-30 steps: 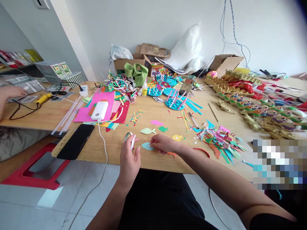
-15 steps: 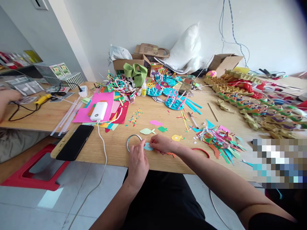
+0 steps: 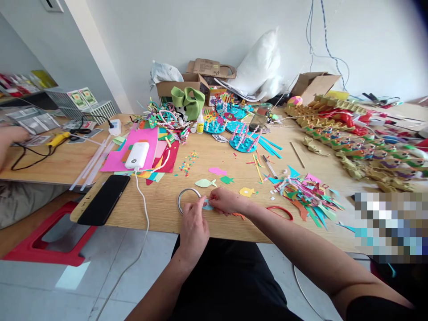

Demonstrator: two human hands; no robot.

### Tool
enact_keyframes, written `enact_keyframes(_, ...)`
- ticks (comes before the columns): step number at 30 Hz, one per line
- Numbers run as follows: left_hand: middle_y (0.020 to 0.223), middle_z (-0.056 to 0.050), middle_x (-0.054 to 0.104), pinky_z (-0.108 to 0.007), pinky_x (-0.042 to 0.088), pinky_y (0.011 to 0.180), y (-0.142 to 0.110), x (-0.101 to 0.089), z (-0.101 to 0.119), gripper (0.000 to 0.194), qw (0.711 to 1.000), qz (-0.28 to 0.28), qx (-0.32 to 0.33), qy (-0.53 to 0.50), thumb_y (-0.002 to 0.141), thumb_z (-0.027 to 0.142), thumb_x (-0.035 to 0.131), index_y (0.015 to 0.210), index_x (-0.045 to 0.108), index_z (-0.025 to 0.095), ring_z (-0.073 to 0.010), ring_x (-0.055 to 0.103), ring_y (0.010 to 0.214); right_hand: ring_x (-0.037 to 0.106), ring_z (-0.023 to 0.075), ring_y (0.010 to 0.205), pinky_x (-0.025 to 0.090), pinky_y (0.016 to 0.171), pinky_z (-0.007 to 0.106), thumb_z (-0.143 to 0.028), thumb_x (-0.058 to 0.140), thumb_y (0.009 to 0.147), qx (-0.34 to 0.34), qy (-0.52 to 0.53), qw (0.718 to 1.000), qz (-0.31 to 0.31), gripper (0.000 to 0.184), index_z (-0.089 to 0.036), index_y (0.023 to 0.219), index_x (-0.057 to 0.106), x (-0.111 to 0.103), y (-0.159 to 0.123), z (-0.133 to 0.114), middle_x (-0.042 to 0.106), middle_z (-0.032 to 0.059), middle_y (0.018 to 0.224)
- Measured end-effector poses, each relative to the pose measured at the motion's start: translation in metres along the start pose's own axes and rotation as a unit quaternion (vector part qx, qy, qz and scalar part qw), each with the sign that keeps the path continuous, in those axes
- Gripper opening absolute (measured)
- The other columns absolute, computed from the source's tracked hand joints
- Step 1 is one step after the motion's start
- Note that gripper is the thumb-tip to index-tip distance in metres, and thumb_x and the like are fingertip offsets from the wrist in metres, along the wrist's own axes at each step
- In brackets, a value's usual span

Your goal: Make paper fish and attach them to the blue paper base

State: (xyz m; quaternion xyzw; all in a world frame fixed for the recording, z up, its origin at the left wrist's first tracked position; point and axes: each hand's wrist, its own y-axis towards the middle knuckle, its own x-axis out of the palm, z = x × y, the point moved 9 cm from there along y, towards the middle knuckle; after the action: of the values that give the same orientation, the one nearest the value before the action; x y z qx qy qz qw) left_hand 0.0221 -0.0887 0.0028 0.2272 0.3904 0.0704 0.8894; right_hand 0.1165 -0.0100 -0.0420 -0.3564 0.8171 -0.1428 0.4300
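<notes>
A light blue paper cut-out (image 3: pixel 207 206) lies between my two hands near the table's front edge, partly covered by fingers. My left hand (image 3: pixel 194 225) is closed at its left side, the index finger along the edge. From the right, my right hand (image 3: pixel 224 200) pinches the cut-out with its fingers pressed together. Just left of them rests a roll of tape (image 3: pixel 180 203). Paper fish lie beyond the hands: a pale green fish (image 3: pixel 205 183), a pink fish (image 3: pixel 217 170), a green fish (image 3: pixel 227 179) and a yellow fish (image 3: pixel 246 191) with a small white square on it.
Red-handled scissors (image 3: pixel 281 211), mostly hidden, lie under my right forearm. Paper scraps (image 3: pixel 310 196) are heaped to the right, near a pen (image 3: pixel 269 166). A phone (image 3: pixel 104 199) and a cabled white power bank (image 3: pixel 137 155) lie left. Another person's hand (image 3: pixel 13 134) is far left.
The view has shifted very slightly. Both hands stay at the light blue paper cut-out, with only small finger movement.
</notes>
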Motion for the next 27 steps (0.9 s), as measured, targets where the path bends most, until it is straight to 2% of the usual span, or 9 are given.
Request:
enact_keyframes(6,0.101,-0.009,0.062,-0.039,0.051,0.085,0.002,0.002,-0.001,0.066,1.0,-0.018,-0.008,-0.001,0.07,-0.01,0.04,0.131,0.043,0.016,-0.0232,0.054,0.097,0.05,0.01,0.038,0.037,0.039,0.019,-0.027,0.045,0.08,0.011,-0.006,1.0,0.007,0.021,-0.016,0.067,0.057,-0.002,-0.002,-0.003,0.055,-0.0008,0.049)
enact_keyframes(9,0.102,-0.01,0.063,-0.04,0.051,0.085,0.002,0.004,-0.001,0.067,1.0,-0.027,-0.008,0.003,0.068,-0.01,0.04,0.13,0.043,0.015,-0.024,0.054,0.098,0.053,0.0106,0.04,0.039,0.044,0.02,-0.026,0.043,0.083,0.018,-0.032,0.999,0.021,0.023,-0.015,0.074,0.061,-0.002,-0.005,-0.006,0.06,0.0009,0.054)
enact_keyframes(11,0.105,-0.01,0.064,-0.042,0.051,0.085,0.001,0.005,-0.001,0.067,0.999,-0.036,-0.009,0.005,0.068,-0.011,0.04,0.13,0.043,0.015,-0.0246,0.053,0.098,0.06,0.013,0.05,0.041,0.051,0.021,-0.023,0.044,0.084,0.006,-0.079,0.994,0.068,0.022,-0.015,0.079,0.063,-0.008,-0.01,-0.01,0.066,0.0045,0.063)
enact_keyframes(13,0.106,-0.01,0.065,-0.043,0.051,0.085,0.0,0.006,-0.002,0.067,0.999,-0.045,-0.011,0.002,0.068,-0.011,0.04,0.129,0.043,0.016,-0.025,0.053,0.097,0.066,0.017,0.068,0.042,0.06,0.023,-0.021,0.044,0.084,-0.014,-0.137,0.982,0.132,0.021,-0.015,0.082,0.064,-0.014,-0.018,-0.017,0.07,0.0087,0.077)
enact_keyframes(15,0.109,-0.009,0.065,-0.044,0.051,0.085,0.0,0.007,-0.003,0.068,0.998,-0.054,-0.011,-0.006,0.068,-0.011,0.04,0.13,0.042,0.017,-0.0253,0.054,0.096,0.067,0.0203,0.081,0.041,0.066,0.024,-0.021,0.043,0.087,-0.019,-0.186,0.965,0.183,0.023,-0.015,0.088,0.065,-0.016,-0.028,-0.02,0.071,0.0113,0.087)
enact_keyframes(18,0.111,-0.009,0.065,-0.044,0.051,0.085,-0.002,0.008,-0.004,0.071,0.998,-0.062,-0.006,-0.021,0.069,-0.011,0.039,0.133,0.04,0.019,-0.0257,0.055,0.096,0.068,0.021,0.08,0.04,0.064,0.026,-0.019,0.038,0.09,-0.008,-0.227,0.95,0.216,0.027,-0.015,0.104,0.061,-0.011,-0.042,-0.018,0.071,0.0112,0.087)
enact_keyframes(22,0.108,-0.01,0.065,-0.045,0.051,0.084,-0.004,0.009,-0.006,0.068,0.998,-0.065,-0.006,-0.018,0.073,-0.009,0.04,0.135,0.039,0.019,-0.0262,0.056,0.097,0.068,0.0192,0.076,0.039,0.061,0.025,-0.012,0.04,0.088,-0.038,-0.255,0.948,0.188,0.035,-0.02,0.118,0.055,0.008,-0.048,-0.023,0.072,0.0069,0.088)
enact_keyframes(27,0.109,-0.01,0.065,-0.041,0.051,0.084,-0.004,0.008,-0.008,0.062,0.997,-0.072,-0.002,-0.029,0.077,-0.005,0.041,0.135,0.04,0.018,-0.0246,0.057,0.098,0.068,0.022,0.076,0.039,0.057,0.027,-0.014,0.041,0.09,-0.015,-0.321,0.935,0.147,0.042,-0.014,0.132,0.045,0.024,-0.045,-0.026,0.07,0.0118,0.091)
